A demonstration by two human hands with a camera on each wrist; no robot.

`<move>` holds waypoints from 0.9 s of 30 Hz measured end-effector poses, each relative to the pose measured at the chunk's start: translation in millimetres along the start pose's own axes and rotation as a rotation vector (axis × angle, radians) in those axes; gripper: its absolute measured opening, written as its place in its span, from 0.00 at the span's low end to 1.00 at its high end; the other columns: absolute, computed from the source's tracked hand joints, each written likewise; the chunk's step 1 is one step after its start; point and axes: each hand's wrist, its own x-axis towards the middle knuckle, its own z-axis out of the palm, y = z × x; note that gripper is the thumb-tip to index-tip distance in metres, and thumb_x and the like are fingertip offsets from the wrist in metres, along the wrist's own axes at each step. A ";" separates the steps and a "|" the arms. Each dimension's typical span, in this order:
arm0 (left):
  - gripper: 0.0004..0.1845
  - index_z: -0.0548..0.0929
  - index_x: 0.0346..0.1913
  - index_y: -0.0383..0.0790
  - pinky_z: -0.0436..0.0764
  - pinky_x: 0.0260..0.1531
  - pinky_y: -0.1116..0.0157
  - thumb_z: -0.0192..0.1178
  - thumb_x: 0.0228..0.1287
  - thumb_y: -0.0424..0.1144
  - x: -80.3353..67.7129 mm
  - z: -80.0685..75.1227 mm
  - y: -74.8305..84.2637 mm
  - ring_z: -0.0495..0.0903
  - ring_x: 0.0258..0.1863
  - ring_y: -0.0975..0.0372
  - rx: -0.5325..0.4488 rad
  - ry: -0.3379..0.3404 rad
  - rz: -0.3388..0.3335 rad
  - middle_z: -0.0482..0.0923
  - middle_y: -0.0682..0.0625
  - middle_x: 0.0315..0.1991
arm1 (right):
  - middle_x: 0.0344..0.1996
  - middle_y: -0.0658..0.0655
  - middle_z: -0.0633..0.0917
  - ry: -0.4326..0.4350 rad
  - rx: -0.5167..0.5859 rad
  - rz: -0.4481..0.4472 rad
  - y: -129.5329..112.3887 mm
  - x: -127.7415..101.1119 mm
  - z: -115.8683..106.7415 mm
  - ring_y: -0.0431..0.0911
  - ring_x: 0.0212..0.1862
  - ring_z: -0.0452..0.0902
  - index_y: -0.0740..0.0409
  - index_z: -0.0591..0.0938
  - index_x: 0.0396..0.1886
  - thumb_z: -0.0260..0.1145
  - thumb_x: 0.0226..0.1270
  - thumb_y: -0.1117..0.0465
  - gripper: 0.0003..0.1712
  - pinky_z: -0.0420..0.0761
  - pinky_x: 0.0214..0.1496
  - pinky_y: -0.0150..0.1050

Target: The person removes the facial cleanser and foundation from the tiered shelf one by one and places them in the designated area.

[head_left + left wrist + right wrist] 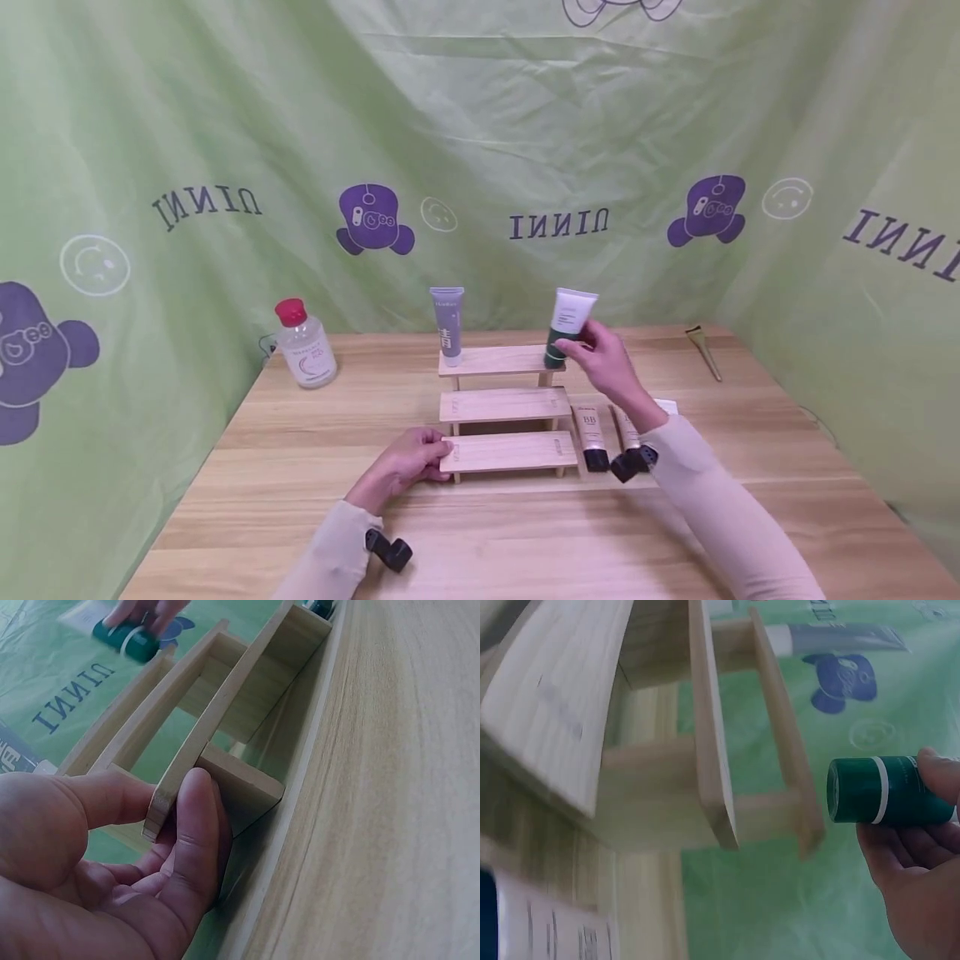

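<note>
While the left hand [408, 463] steadied the three-step wooden rack [504, 406], its thumb and fingers pinching the left end of the lowest step, the right hand [603, 357] held a green-capped tube [567, 327] cap down at the right end of the top step. Bracing the rack at its front corner probably kept the light stand from sliding on the bench [525, 533] as a tube was handled on it. Seen from the right wrist, the grip was closed on the tube's body just behind the dark green cap [859, 790], the thumb [937, 771] on top and the fingers beneath, so the cap projected free beyond the fingertips toward the rack. Whether the cap touched the top step could not be told. A grey tube [447, 326] stood cap down at the left end of the top step. Two small tubes [591, 437] lay flat on the bench just right of the rack, and a red-capped clear bottle [303, 344] stood well to the rack's left.
</note>
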 end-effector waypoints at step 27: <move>0.13 0.71 0.49 0.19 0.87 0.32 0.65 0.54 0.69 0.29 -3.2 1.1 1.8 0.80 0.30 0.60 0.016 0.005 -0.007 0.78 0.41 0.35 | 0.47 0.71 0.80 0.167 -0.345 0.122 35.1 -86.2 -129.4 0.35 0.39 0.73 0.73 0.74 0.57 0.66 0.69 0.55 0.28 0.77 0.37 0.25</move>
